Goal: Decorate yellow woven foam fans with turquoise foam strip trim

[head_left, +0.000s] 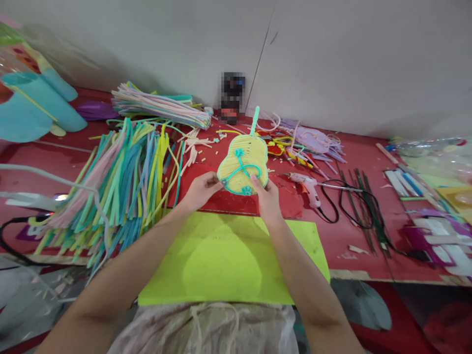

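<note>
A pale yellow fan-shaped craft [230,160] made of pipe cleaners is held up above the table, with its mint-green handle [255,120] pointing away from me. Teal pipe cleaner [241,167] curls across its face, with small teal flower shapes at the ends. My left hand [204,189] pinches the lower left edge between thumb and fingers. On the lower right, my right hand [267,196] grips the edge, its thumb lying on the front face. The fingers behind the fan are partly hidden.
A large heap of coloured pipe cleaners [121,182] lies left, another bundle [158,105] behind it. Yellow-green felt [228,260] covers the front edge. A pink glue gun [309,189] with a black cord rests right, beside dark stems [365,206]. Red scraps and purple pieces [313,137] sit behind.
</note>
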Demonstrator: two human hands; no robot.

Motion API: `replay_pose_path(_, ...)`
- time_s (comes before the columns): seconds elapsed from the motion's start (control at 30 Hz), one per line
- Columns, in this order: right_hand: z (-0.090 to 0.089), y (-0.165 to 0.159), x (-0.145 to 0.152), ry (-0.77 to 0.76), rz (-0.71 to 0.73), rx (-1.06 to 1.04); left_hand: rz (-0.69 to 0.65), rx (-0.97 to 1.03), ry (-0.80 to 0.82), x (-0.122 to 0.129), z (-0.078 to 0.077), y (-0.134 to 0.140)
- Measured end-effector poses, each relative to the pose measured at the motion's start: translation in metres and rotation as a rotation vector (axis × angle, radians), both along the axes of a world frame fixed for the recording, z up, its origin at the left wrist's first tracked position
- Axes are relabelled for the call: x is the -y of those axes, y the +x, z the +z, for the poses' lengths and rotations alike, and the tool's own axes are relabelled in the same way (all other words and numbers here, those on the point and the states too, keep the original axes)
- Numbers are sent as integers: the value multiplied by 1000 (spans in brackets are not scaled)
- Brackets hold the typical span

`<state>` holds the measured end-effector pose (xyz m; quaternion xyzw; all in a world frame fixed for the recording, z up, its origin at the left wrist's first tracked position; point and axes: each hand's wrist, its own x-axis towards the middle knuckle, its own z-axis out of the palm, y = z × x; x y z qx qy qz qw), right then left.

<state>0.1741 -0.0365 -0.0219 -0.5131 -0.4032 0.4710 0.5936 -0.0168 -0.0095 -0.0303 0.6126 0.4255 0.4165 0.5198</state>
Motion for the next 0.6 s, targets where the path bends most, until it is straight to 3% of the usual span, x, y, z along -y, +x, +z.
replay_pose_path(0.17, 8, 21, -2, 1, 54, -49, -96, 31, -10, 0, 5, -3)
replay_pose_path(0.27, 9, 27, -4, -21, 72, -32, -86, 111, -25, 2, 8, -2)
replay_pose_path(0.43, 3, 8, -3, -1, 17, 19, -74, 324, -111, 4, 10, 4)
replay_pose_path(0.6, 0, -12, 3, 2, 176, -1, 57, 394, -177, 2, 4, 3)
